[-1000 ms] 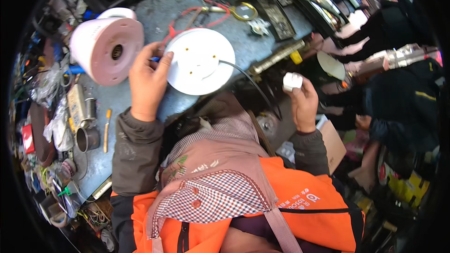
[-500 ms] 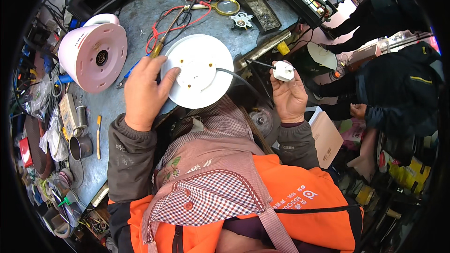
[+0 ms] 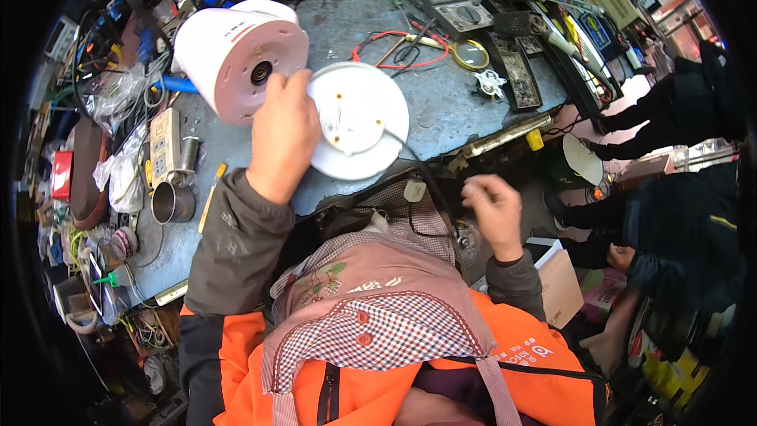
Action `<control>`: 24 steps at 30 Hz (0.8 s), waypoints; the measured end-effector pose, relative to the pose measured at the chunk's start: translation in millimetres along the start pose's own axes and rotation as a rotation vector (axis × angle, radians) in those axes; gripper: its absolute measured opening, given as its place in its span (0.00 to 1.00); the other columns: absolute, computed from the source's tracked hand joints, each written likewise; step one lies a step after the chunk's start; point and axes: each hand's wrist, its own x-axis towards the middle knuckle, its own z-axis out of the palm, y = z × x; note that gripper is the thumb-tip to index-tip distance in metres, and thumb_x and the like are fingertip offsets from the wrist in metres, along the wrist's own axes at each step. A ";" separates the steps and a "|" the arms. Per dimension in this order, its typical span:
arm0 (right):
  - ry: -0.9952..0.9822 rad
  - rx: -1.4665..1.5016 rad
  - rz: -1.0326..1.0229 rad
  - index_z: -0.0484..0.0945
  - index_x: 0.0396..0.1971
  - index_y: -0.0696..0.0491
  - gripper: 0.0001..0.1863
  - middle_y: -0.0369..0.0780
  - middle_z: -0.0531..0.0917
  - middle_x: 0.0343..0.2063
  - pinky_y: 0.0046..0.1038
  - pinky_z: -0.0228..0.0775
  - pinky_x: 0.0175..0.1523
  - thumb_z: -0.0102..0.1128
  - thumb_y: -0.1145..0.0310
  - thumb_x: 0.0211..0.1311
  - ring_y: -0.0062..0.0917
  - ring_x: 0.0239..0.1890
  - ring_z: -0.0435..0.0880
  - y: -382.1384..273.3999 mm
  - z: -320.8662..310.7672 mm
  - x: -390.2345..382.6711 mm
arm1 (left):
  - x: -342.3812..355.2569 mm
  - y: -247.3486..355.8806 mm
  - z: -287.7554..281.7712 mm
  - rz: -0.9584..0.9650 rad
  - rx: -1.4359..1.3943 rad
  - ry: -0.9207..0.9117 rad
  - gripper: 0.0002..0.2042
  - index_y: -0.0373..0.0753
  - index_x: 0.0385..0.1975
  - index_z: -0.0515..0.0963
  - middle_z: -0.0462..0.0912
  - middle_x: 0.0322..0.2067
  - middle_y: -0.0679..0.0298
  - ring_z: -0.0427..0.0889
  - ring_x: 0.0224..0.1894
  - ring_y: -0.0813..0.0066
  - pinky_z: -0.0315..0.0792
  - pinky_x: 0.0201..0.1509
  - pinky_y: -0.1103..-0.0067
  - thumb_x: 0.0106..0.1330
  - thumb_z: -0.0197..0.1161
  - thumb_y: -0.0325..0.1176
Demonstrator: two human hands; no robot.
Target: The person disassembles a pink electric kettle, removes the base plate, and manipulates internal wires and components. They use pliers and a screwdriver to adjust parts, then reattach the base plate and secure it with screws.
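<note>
My left hand is between a pale pink electric kettle and its round white power base. Its outstretched fingers overlap the kettle's lower rim; whether they touch it I cannot tell. The thumb is mostly hidden beside the base. Tipped over, the kettle shows its underside and black round connector. The base lies underside up on the bench, its dark cord running off the front edge. Above my lap hangs the white plug. To the right, my right hand is raised with loosely curled fingers, holding nothing visible.
Red and black test leads, an analog multimeter, a magnifying glass and a metal parts tray occupy the far side. A metal cup and yellow-handled tool lie left. Another person is at right.
My right hand has let go of the plug, which now hangs. The base has moved left onto the bench, over the screwdriver handle. My left hand has shifted from the base's face toward the kettle.
</note>
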 end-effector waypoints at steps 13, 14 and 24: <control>-0.147 0.016 -0.347 0.89 0.45 0.62 0.07 0.35 0.88 0.31 0.21 0.76 0.39 0.68 0.77 0.72 0.15 0.33 0.84 -119.8 85.1 154.1 | 2.2 -30.9 -38.6 -0.470 -0.858 -0.671 0.15 0.29 0.56 0.83 0.87 0.35 0.66 0.83 0.31 0.82 0.78 0.34 0.80 0.79 0.60 0.33; -0.135 -0.014 -0.364 0.89 0.45 0.63 0.08 0.35 0.88 0.30 0.21 0.76 0.39 0.69 0.77 0.71 0.15 0.32 0.84 -121.4 88.7 165.9 | -4.0 -33.9 -25.0 -0.411 -0.945 -0.642 0.15 0.31 0.56 0.84 0.86 0.33 0.69 0.80 0.25 0.85 0.74 0.27 0.82 0.78 0.60 0.33; -0.223 -0.542 -0.480 0.90 0.49 0.60 0.15 0.49 0.93 0.40 0.36 0.83 0.48 0.70 0.69 0.65 0.39 0.38 0.92 -161.8 126.1 250.6 | 7.4 -39.7 8.3 -0.342 -0.788 -0.243 0.15 0.29 0.59 0.81 0.89 0.40 0.63 0.85 0.41 0.80 0.79 0.45 0.78 0.79 0.62 0.30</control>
